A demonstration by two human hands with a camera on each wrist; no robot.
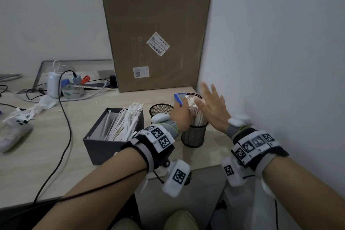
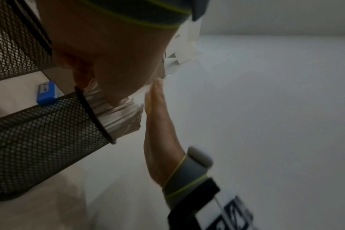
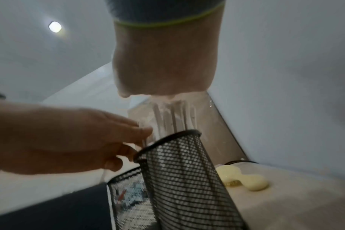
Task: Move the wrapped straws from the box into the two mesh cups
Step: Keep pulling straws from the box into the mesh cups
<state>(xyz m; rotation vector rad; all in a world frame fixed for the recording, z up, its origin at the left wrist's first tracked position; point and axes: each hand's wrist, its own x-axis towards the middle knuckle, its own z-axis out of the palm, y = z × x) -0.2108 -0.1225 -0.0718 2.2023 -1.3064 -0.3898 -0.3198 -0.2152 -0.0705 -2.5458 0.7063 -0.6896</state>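
Note:
A dark grey box (image 1: 104, 147) holds several wrapped straws (image 1: 123, 123). To its right stand two black mesh cups: the far one (image 1: 160, 109) looks empty, the near one (image 1: 194, 136) is packed with a bundle of wrapped straws (image 1: 194, 106) standing well above its rim. My left hand (image 1: 182, 113) is on the bundle's left side, fingers bent round it just above the rim (image 3: 167, 137). My right hand (image 1: 212, 104) is flat with straight fingers against the bundle's right side. The left wrist view shows the right hand (image 2: 158, 124) edge-on beside the straws (image 2: 118, 115).
A tall cardboard box (image 1: 156, 37) stands at the back and a white wall (image 1: 280, 61) runs close along the right. A small blue box (image 1: 180, 98) sits behind the cups. Cables (image 1: 63, 117), torn wrappers and gadgets cover the table's left. The table edge is near my wrists.

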